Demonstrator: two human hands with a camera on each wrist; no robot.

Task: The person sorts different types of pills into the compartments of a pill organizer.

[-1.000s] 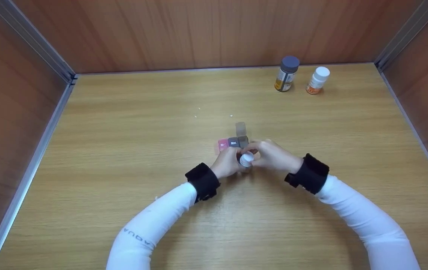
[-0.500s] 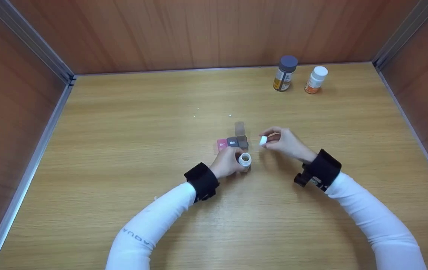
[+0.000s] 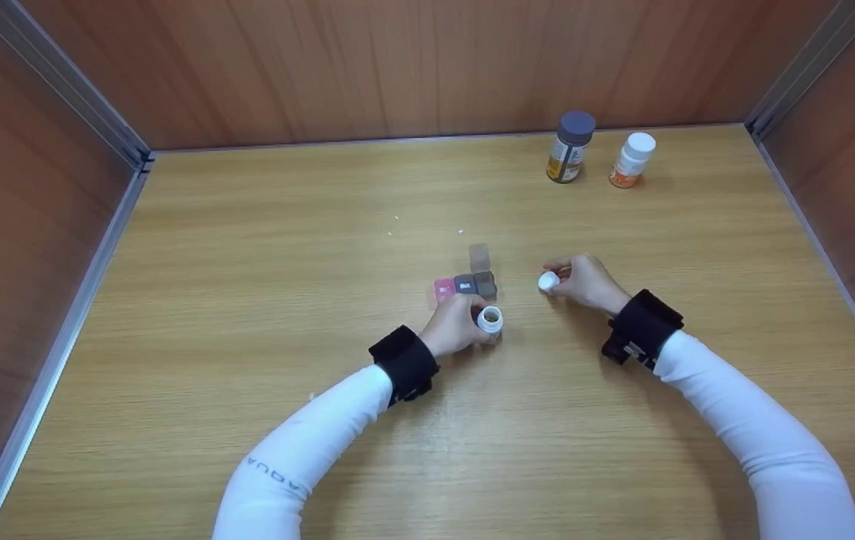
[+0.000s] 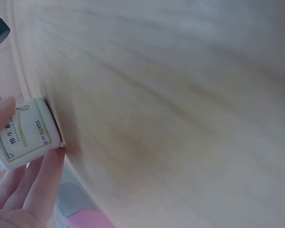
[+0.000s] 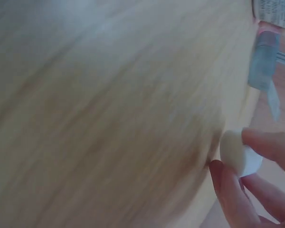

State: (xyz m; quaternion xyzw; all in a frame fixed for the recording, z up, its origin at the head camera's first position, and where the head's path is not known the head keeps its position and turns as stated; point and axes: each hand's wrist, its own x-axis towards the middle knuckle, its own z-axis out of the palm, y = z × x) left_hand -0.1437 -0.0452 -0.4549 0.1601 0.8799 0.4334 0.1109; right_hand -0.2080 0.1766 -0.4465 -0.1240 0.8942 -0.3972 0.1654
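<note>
My left hand (image 3: 455,325) grips a white pill bottle (image 4: 26,134) whose label reads "Vitamin"; its uncapped mouth faces up in the head view. Off to the right, my right hand (image 3: 589,284) holds the white bottle cap (image 5: 238,153) between thumb and fingers, low over the table. Just beyond the left hand lies a small pill organizer (image 3: 465,284) with pink and grey compartments. One clear lid (image 3: 479,257) of it stands open at its right end. The left hand hides part of the organizer's near side.
A dark-capped bottle (image 3: 570,147) and a white-capped bottle with an orange label (image 3: 631,160) stand at the back right. Several tiny white bits lie beyond the organizer, one of them a white crumb (image 3: 460,231). Wooden panels (image 3: 427,67) close off the table's back and sides.
My right hand has lifted the cap off the bottle, carried it to the right and turned it over low at the table. The left hand has stayed in place with the bottle.
</note>
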